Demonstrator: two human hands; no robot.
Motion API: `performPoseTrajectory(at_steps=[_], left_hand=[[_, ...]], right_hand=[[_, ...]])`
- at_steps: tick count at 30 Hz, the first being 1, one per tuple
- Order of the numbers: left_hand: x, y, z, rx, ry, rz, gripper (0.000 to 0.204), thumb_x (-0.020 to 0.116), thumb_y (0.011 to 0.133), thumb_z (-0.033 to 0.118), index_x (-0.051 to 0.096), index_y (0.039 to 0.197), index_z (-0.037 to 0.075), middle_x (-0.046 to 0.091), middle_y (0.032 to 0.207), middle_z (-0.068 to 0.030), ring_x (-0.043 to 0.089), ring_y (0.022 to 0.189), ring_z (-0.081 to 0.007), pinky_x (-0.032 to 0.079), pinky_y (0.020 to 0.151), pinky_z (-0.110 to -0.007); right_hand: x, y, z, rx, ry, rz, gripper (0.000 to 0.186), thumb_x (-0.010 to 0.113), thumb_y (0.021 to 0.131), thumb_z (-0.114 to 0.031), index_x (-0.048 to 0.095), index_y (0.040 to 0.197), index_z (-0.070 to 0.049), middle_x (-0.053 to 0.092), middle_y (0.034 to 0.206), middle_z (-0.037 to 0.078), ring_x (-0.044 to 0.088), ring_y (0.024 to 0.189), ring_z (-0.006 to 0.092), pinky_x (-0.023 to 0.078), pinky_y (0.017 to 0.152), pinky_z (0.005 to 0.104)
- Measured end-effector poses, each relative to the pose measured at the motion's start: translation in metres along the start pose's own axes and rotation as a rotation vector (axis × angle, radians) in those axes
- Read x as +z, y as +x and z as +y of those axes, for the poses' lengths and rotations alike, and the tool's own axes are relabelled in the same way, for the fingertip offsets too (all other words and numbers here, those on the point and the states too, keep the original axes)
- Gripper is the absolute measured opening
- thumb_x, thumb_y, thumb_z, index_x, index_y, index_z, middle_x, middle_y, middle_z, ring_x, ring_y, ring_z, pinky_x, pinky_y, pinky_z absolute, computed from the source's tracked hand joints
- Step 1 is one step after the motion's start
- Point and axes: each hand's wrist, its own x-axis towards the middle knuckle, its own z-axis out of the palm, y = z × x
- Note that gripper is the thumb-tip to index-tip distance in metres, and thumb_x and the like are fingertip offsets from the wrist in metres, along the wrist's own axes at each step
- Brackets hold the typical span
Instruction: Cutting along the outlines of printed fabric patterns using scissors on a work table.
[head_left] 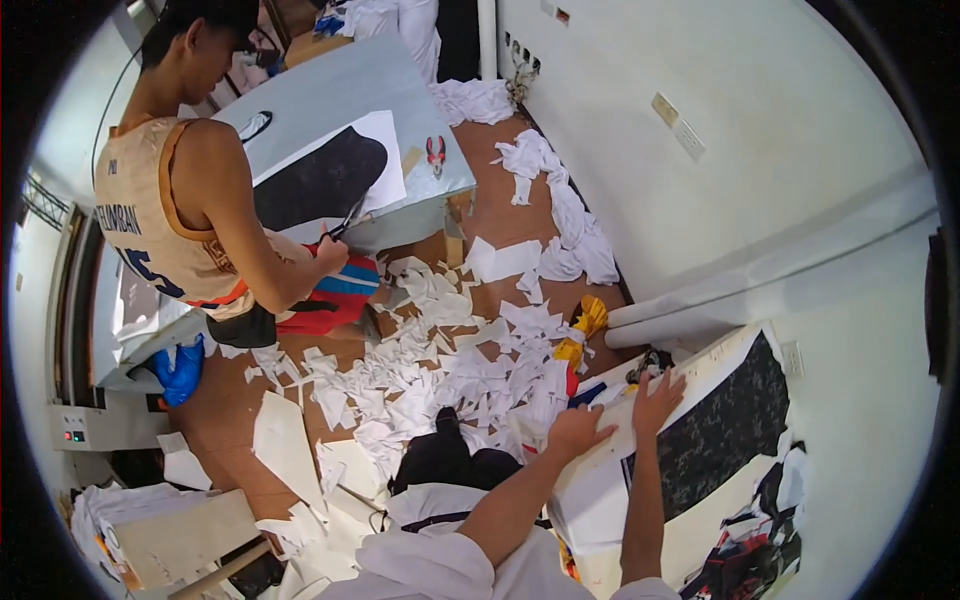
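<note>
The paper sheet (pixel 700 440), white with a dark patterned shape, lies at four o'clock, its long axis running from seven toward one o'clock, its left edge bordering a floor (pixel 520 215) crowded with paper scraps (pixel 440 370). The left hand (pixel 577 430) presses loosely curled on that edge; the right hand (pixel 657 400) rests flat beside it, fingers spread. At ten o'clock another person (pixel 190 200) cuts with scissors (pixel 345 222).

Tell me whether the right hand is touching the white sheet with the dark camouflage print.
Touching. The head view shows the right hand lying flat, fingers spread, on the white sheet with the dark camouflage print, no gap visible.
</note>
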Motion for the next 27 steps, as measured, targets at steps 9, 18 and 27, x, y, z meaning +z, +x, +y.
performPoseTrajectory(at_steps=[9, 18, 27], left_hand=[[0.009, 0.004, 0.0, -0.057, -0.069, -0.026, 0.061, 0.055, 0.089, 0.062, 0.06, 0.116, 0.007, 0.068, 0.1, -0.0189, 0.068, 0.088, -0.0373, 0.055, 0.075, -0.049], [-0.006, 0.003, 0.011, -0.141, -0.153, -0.061, 0.076, 0.057, 0.081, 0.074, 0.061, 0.12, 0.009, 0.067, 0.105, -0.0191, 0.068, 0.091, -0.0357, 0.054, 0.079, -0.048], [-0.01, 0.004, 0.01, -0.198, -0.106, -0.005, 0.076, 0.057, 0.082, 0.072, 0.063, 0.114, 0.003, 0.067, 0.103, -0.0169, 0.069, 0.092, -0.0306, 0.055, 0.077, -0.044]], right_hand=[[-0.005, -0.001, -0.014, 0.076, -0.085, -0.015, 0.062, 0.056, 0.098, -0.047, 0.045, 0.146, -0.009, 0.026, 0.159, 0.022, 0.022, 0.148, 0.0372, 0.016, 0.122, 0.0499], [0.008, -0.003, 0.005, -0.01, -0.093, 0.059, 0.061, 0.061, 0.095, -0.045, 0.051, 0.14, -0.003, 0.029, 0.156, 0.026, 0.025, 0.146, 0.0413, 0.02, 0.12, 0.0518], [0.002, 0.0, -0.005, 0.016, -0.044, 0.024, 0.061, 0.061, 0.095, -0.043, 0.049, 0.141, -0.004, 0.028, 0.156, 0.028, 0.024, 0.146, 0.0417, 0.019, 0.12, 0.0517]])
